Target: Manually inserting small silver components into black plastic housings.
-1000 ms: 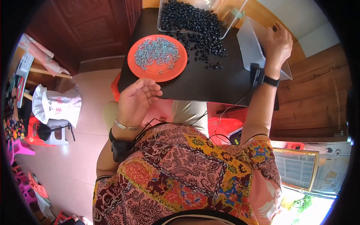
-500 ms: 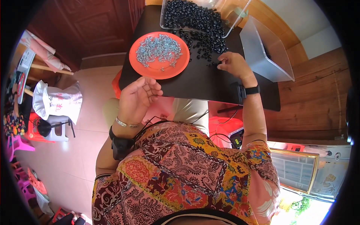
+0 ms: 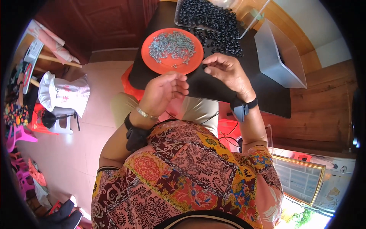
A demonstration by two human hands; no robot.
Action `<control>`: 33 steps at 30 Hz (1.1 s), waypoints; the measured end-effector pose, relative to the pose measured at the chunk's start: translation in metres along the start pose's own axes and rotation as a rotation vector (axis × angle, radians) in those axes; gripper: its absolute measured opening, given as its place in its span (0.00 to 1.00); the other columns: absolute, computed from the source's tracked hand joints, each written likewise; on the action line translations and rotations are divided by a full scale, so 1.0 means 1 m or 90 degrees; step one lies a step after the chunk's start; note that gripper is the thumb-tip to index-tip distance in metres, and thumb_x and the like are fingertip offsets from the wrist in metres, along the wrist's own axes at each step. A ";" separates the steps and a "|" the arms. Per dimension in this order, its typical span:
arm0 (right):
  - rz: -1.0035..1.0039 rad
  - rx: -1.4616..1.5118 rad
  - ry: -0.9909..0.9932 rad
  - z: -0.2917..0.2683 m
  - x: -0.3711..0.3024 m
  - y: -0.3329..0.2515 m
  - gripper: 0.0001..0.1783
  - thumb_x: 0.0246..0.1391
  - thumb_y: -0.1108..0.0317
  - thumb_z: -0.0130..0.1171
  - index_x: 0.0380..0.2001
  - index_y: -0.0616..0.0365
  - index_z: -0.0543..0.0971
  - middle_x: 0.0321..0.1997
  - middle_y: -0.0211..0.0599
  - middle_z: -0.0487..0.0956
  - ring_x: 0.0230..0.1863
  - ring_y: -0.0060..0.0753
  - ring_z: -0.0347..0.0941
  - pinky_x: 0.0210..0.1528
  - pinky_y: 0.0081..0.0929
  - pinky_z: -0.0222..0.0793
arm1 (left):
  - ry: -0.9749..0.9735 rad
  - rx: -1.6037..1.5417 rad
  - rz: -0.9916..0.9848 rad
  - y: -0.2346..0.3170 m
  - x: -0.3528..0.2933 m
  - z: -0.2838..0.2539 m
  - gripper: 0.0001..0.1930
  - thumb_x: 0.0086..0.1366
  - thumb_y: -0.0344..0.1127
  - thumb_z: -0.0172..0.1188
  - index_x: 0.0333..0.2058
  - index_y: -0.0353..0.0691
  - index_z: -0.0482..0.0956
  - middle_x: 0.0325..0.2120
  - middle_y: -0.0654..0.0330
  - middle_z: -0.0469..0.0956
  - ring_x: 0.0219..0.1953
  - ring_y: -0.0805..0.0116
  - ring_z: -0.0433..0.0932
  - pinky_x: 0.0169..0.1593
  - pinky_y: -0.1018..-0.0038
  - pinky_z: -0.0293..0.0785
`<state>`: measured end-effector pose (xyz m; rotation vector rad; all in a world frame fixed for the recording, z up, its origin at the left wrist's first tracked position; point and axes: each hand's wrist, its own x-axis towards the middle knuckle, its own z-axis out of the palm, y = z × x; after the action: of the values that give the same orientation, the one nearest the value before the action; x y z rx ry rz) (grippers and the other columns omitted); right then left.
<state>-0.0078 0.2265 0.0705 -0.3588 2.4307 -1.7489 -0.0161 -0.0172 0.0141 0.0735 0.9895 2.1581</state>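
Observation:
My right hand (image 3: 228, 74) is over the dark table's front part, thumb and forefinger pinched on a small black piece (image 3: 205, 66). Close to the near rim of an orange-red plate (image 3: 146, 65), my left hand (image 3: 164, 91) has its thumb and forefinger together and the other fingers curled. What it holds, if anything, is too small to make out. Many small silvery metal parts (image 3: 167, 44) lie on the plate. Small black knob-like pieces (image 3: 207, 15) fill a clear tray (image 3: 177, 17) at the back, and more of them (image 3: 227, 45) are spilled on the tabletop in front of it.
A translucent plastic bin (image 3: 276, 57) lies at the right of the dark table (image 3: 267, 89), against a wooden panel (image 3: 320, 95). On the floor to the left are a white sack (image 3: 70, 93) and several stools. A red bag (image 3: 129, 86) hangs by the table's left edge.
My right hand has moved left from the spilled black pieces toward the plate, a black piece now in its fingertips. My left hand stays near the plate. The whole view has shifted slightly.

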 end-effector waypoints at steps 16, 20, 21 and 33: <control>-0.296 -0.153 -0.056 0.062 0.019 0.002 0.11 0.53 0.78 0.57 0.41 0.58 0.78 0.44 0.35 0.76 0.44 0.33 0.74 0.44 0.29 0.72 | -0.005 -0.027 0.055 -0.010 -0.005 -0.008 0.13 0.67 0.40 0.46 0.41 0.39 0.74 0.34 0.60 0.77 0.36 0.68 0.77 0.42 0.74 0.71; -0.226 -0.073 -0.076 0.066 0.018 0.003 0.12 0.52 0.80 0.56 0.40 0.57 0.78 0.45 0.34 0.76 0.42 0.32 0.75 0.42 0.28 0.74 | -0.029 -0.014 0.060 -0.013 -0.007 -0.012 0.14 0.68 0.40 0.45 0.44 0.39 0.72 0.35 0.60 0.77 0.37 0.69 0.76 0.42 0.74 0.69; -0.225 -0.074 -0.078 0.068 0.019 0.003 0.12 0.52 0.80 0.56 0.40 0.57 0.78 0.45 0.34 0.76 0.42 0.32 0.75 0.42 0.28 0.74 | -0.039 -0.010 0.064 -0.013 -0.007 -0.013 0.15 0.69 0.41 0.44 0.46 0.39 0.71 0.36 0.60 0.76 0.39 0.70 0.75 0.42 0.75 0.68; -0.385 -0.263 -0.078 0.061 0.074 0.007 0.11 0.56 0.78 0.54 0.43 0.59 0.77 0.46 0.39 0.77 0.47 0.40 0.75 0.49 0.31 0.71 | 0.035 -0.045 0.145 -0.003 -0.019 -0.029 0.12 0.67 0.41 0.47 0.39 0.40 0.73 0.32 0.60 0.76 0.35 0.67 0.77 0.40 0.74 0.71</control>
<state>-0.0653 0.1528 0.0472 -1.3180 2.7562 -1.2941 -0.0104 -0.0469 -0.0037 0.0979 0.9731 2.4124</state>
